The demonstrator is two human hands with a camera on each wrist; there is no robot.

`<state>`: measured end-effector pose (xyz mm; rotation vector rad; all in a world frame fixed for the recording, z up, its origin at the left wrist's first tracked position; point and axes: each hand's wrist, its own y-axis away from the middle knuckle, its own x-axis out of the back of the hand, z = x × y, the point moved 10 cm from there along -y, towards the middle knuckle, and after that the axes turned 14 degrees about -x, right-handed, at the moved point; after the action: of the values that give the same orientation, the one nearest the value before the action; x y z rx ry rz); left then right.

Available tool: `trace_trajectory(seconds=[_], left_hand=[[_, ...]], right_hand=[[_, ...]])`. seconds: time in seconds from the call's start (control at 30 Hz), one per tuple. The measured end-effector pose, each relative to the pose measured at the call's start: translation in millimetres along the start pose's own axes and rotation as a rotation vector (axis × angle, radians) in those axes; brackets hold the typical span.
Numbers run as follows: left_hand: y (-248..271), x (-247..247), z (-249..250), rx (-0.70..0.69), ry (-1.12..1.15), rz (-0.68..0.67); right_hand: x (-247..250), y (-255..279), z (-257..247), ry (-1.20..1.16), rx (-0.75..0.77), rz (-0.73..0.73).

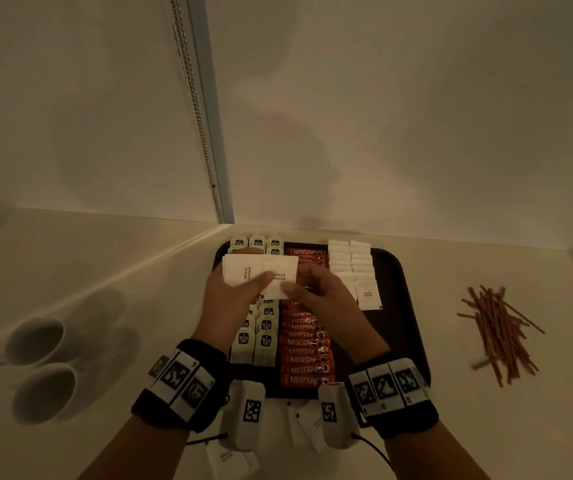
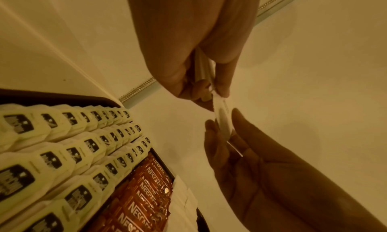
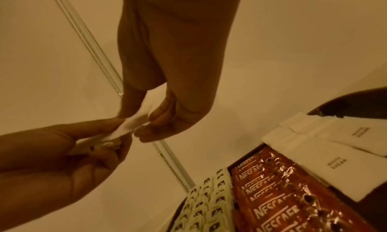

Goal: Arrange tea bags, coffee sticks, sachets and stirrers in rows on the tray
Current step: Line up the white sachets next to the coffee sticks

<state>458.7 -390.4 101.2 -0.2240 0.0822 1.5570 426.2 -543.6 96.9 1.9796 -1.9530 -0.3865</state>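
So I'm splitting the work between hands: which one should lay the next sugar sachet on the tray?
Probably the right hand: it pinches the nearer sachet and is closer to the sugar rows; the left hand holds another sachet.

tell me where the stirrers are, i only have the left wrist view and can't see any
Observer: The stirrers lie in a loose pile on the table, right of the tray, none on it.
Operator: how many sachets are in the hands
Observer: Two white sugar sachets, fanned: the left hand pinches both, the right hand pinches the front one.
Operator: any left off the tray
Observer: Yes, loose sachets lie on the table by the tray's near edge.
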Motion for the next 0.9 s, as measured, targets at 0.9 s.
trace_trajectory(seconds=[0.9], left_hand=[[27,-15,-36,0.442,0.686,0.057]], right_hand=[[205,-24,140,0.514,-0.410,0.704]])
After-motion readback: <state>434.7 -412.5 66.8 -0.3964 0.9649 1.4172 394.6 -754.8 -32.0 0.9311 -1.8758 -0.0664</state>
